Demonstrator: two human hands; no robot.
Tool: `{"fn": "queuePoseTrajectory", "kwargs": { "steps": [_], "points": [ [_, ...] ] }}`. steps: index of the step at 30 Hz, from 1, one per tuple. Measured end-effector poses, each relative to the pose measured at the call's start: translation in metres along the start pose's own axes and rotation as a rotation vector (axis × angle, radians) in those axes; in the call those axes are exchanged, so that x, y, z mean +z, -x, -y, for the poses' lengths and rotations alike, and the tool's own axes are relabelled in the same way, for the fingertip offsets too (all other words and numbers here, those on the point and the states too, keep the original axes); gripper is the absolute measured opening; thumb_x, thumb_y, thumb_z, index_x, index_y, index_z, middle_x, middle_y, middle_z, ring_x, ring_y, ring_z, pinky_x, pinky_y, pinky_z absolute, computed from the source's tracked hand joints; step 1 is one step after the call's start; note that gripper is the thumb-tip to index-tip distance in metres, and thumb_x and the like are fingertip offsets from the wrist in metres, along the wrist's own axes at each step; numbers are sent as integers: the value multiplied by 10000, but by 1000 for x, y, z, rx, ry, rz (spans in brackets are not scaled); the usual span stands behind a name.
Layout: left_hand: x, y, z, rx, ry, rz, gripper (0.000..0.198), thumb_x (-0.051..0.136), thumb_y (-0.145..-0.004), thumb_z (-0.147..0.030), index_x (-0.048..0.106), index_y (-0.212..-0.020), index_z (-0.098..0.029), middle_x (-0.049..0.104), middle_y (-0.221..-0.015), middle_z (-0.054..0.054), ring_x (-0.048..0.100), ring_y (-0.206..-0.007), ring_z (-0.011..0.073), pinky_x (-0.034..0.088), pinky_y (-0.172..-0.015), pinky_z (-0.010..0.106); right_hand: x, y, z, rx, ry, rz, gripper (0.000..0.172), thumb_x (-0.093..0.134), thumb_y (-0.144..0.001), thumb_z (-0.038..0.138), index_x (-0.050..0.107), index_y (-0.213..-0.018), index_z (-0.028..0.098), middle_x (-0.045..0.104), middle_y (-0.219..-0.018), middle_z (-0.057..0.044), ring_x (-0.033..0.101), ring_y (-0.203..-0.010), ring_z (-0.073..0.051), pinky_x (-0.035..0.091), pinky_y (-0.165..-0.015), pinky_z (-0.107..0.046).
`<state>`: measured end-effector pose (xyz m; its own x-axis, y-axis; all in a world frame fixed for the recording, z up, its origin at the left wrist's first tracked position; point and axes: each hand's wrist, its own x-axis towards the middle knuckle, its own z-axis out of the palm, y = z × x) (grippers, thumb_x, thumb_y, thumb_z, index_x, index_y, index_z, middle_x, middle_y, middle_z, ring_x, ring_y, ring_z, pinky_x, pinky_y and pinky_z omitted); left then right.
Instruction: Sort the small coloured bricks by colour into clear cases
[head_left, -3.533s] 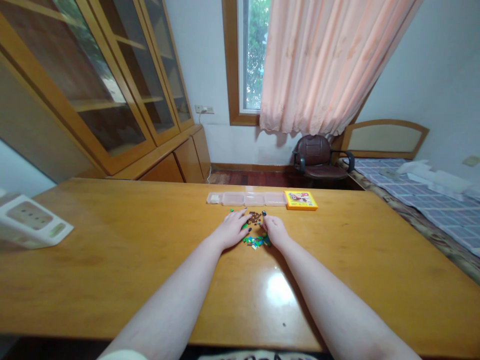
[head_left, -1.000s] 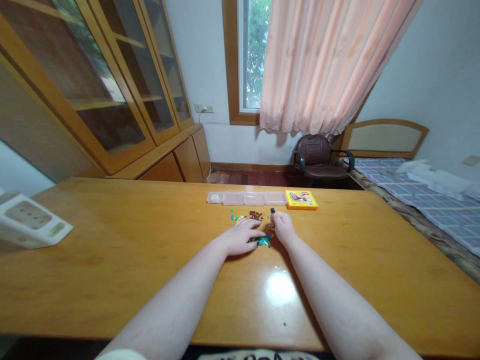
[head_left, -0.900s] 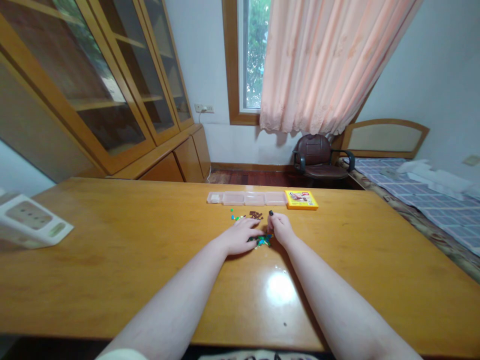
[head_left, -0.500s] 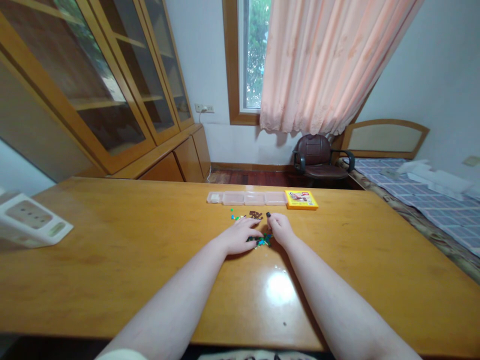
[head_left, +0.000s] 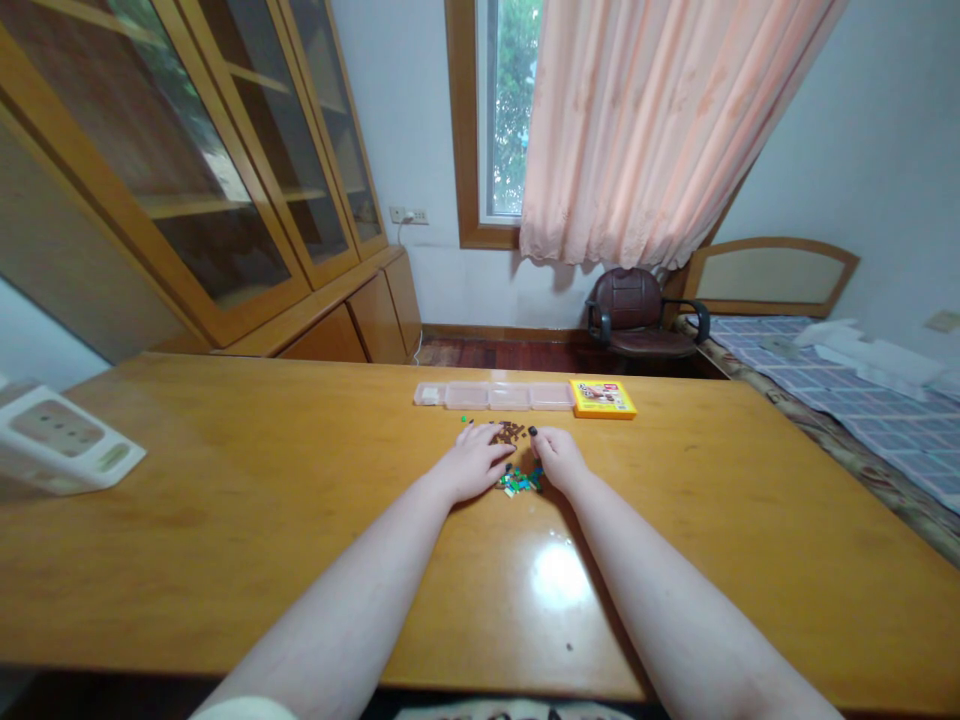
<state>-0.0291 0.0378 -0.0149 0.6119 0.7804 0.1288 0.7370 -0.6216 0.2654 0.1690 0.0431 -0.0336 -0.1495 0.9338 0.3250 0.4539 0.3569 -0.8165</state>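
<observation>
Across the lower half of the frame, one yellow-brown wooden tabletop (head_left: 225,560), glossy, with a bright glare at lower centre. At upper left, one wooden cabinet (head_left: 247,180) with three glass doors in view. At upper right of centre, one pink curtain (head_left: 652,130), half covering one window (head_left: 514,110). At right, one bed (head_left: 847,390) with a checked sheet. Beyond the far edge, one dark red office chair (head_left: 634,310) on a reddish floor (head_left: 502,356).

At left edge, one white device (head_left: 67,440), with a greenish label too small to read. At centre, left hand (head_left: 472,465) palm down beside the small pieces, grip apart, fingers spread. Just right of centre, right hand (head_left: 562,462), grip drawn together, thumb against curled fingers; cannot tell whether pinching a piece.

Above both hands, four clear compartments (head_left: 510,397) in one row. Just beside the right end, one yellow box (head_left: 602,399), printed with a picture and lettering too small to read.

Between the hands, two clusters too fine to count: brown pieces (head_left: 511,432) farther off, mixed green, blue and white pieces (head_left: 520,482) nearer. At lower centre, one dark speck (head_left: 568,647).
</observation>
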Motion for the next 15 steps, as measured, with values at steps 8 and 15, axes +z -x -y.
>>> {"fn": "queuePoseTrajectory", "kwargs": {
  "steps": [8, 15],
  "points": [
    [-8, 3, -12, 186, 40, 47, 322, 534, -843, -292, 636, -1146, -331, 457, -1377, 43, 378, -1282, 257, 218, -1110, 501, -1, -1, -8, 46, -1, -140, 440, 374, -876, 436, 426, -509, 200, 454, -488, 15, 404, -497, -131, 250, -515, -250],
    [-10, 4, -19, 316, 119, 89, 271, 593, -795, -302, 692, -1044, -345, 502, -1324, 11, 431, -1218, 255, 251, -1096, 455, 0, -2, -10, 16, -28, -99, 477, 354, -881, 468, 421, -495, 196, 427, -473, 18, 381, -486, -121, 260, -504, -248]
  ]
}}
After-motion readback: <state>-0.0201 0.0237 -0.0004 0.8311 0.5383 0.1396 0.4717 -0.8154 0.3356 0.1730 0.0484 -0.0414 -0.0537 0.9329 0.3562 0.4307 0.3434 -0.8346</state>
